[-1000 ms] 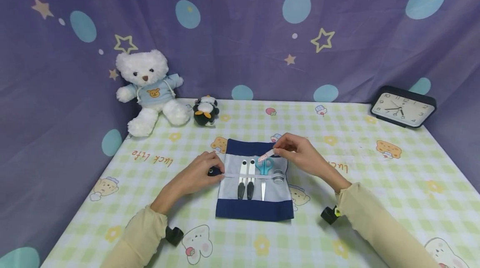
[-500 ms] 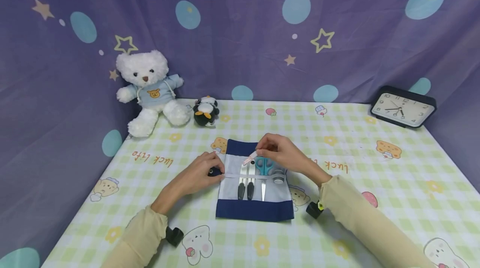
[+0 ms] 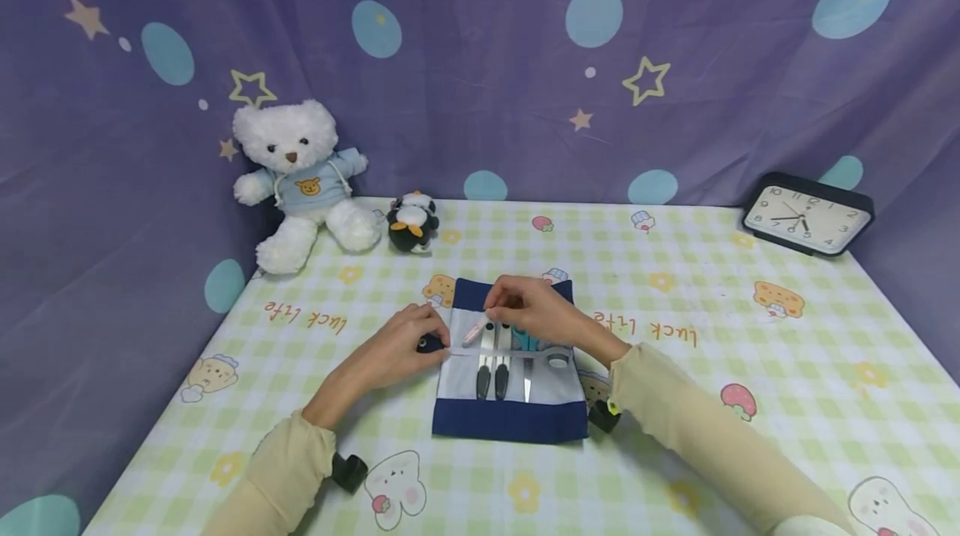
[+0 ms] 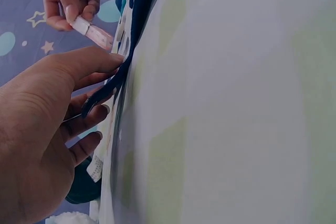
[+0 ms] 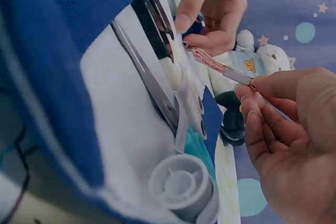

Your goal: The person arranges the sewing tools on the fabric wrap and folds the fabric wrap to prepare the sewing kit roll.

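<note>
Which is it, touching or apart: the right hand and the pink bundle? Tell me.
Touching. The right wrist view shows it: the right hand pinches the pink bundle by its white-wrapped end.

The words "luck life" [image 3: 305, 316] are printed in orange on the checked tablecloth [image 3: 472, 486] to the left of the left hand [image 3: 405, 342], upside down as seen by the head camera, and they are repeated to the right of the right hand [image 3: 534, 308]. On the clock [image 3: 825, 223], well beyond the right hand and to its right, the numerals 10, 11, 12, 1, 2, 3 and 4 can be read. A white tag [image 4: 95, 169] beyond the left hand's fingers is marked with print too small to be read.
</note>
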The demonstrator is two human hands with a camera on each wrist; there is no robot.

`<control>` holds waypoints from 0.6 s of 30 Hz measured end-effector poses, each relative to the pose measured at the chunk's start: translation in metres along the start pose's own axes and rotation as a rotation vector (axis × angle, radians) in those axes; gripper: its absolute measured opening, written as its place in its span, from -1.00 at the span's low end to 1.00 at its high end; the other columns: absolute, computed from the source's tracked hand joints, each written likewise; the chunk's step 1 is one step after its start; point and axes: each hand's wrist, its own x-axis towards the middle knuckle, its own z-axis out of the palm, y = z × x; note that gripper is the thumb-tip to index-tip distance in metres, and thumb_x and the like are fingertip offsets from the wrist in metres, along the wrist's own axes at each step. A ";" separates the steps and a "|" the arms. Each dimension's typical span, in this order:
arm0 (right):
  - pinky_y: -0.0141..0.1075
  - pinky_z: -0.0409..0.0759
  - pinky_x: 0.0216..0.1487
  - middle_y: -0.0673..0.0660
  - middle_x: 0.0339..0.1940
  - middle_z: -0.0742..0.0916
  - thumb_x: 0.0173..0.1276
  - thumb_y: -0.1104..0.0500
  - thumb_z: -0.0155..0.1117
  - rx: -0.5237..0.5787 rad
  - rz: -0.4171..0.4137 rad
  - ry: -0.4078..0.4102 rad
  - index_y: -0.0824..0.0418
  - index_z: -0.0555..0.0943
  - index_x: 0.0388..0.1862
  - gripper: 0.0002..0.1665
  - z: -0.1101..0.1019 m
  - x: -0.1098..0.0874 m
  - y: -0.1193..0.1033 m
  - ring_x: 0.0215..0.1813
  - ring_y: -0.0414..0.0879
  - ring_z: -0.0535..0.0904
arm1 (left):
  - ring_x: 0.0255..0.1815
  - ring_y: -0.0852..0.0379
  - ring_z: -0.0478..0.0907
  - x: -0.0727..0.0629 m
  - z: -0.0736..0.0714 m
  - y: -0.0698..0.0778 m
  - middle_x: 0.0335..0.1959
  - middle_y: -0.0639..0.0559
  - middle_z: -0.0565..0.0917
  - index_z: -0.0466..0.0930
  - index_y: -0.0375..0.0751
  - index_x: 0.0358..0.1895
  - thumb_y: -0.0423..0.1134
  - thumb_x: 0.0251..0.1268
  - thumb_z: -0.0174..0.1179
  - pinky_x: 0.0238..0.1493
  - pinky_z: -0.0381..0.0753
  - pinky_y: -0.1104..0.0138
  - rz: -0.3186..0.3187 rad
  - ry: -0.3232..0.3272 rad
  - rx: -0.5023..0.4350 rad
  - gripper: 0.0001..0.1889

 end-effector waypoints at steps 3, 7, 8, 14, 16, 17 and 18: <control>-0.26 0.59 -0.23 0.18 -0.19 0.74 0.55 0.26 0.27 -0.017 0.010 -0.012 0.31 0.65 -0.03 -0.87 0.003 0.003 -0.001 -0.22 0.14 0.67 | -0.06 0.08 0.49 0.000 0.000 0.000 -0.18 0.21 0.55 0.70 0.00 -0.22 -0.20 0.32 0.43 0.01 0.48 0.09 0.002 0.000 0.003 -0.91; -0.23 0.61 -0.24 0.18 -0.18 0.74 0.56 0.25 0.26 -0.029 0.029 -0.018 0.28 0.65 -0.03 -0.87 0.004 0.005 0.000 -0.22 0.11 0.67 | -0.05 0.08 0.49 0.000 0.000 0.000 -0.18 0.22 0.54 0.70 0.01 -0.21 -0.20 0.32 0.44 0.01 0.49 0.09 -0.006 -0.006 0.005 -0.91; -0.23 0.60 -0.24 0.17 -0.18 0.74 0.56 0.24 0.26 -0.031 0.033 -0.018 0.27 0.65 -0.02 -0.87 0.004 0.006 0.000 -0.23 0.10 0.67 | -0.04 0.08 0.49 0.000 -0.001 0.000 -0.18 0.22 0.54 0.70 0.01 -0.21 -0.19 0.32 0.44 0.01 0.49 0.08 -0.008 -0.008 0.005 -0.91; -0.23 0.61 -0.23 0.12 -0.18 0.73 0.57 0.24 0.25 -0.038 0.055 -0.035 0.29 0.65 -0.01 -0.85 0.003 0.006 0.003 -0.23 0.09 0.66 | -0.03 0.07 0.50 0.001 -0.001 0.001 -0.18 0.22 0.54 0.70 0.01 -0.20 -0.19 0.31 0.44 0.03 0.49 0.08 -0.009 -0.014 0.005 -0.90; -0.23 0.61 -0.23 0.12 -0.18 0.73 0.57 0.24 0.24 -0.036 0.062 -0.043 0.29 0.65 0.00 -0.84 0.002 0.007 0.003 -0.23 0.09 0.66 | -0.04 0.07 0.50 0.001 0.000 0.001 -0.18 0.22 0.54 0.70 0.01 -0.20 -0.19 0.31 0.44 0.02 0.50 0.08 -0.005 -0.014 0.006 -0.90; -0.24 0.61 -0.23 0.12 -0.17 0.73 0.58 0.24 0.24 -0.037 0.064 -0.047 0.30 0.65 0.01 -0.84 0.002 0.007 0.003 -0.23 0.09 0.66 | -0.04 0.07 0.50 0.001 0.000 0.001 -0.18 0.22 0.54 0.70 0.00 -0.20 -0.19 0.31 0.44 0.02 0.50 0.08 -0.002 -0.014 0.007 -0.90; -0.23 0.60 -0.23 0.13 -0.17 0.73 0.58 0.24 0.24 -0.036 0.062 -0.052 0.30 0.65 0.01 -0.84 0.001 0.007 0.002 -0.23 0.10 0.66 | -0.04 0.07 0.50 0.001 0.000 0.001 -0.18 0.22 0.54 0.70 0.00 -0.20 -0.19 0.32 0.44 0.02 0.50 0.08 -0.001 -0.014 0.007 -0.90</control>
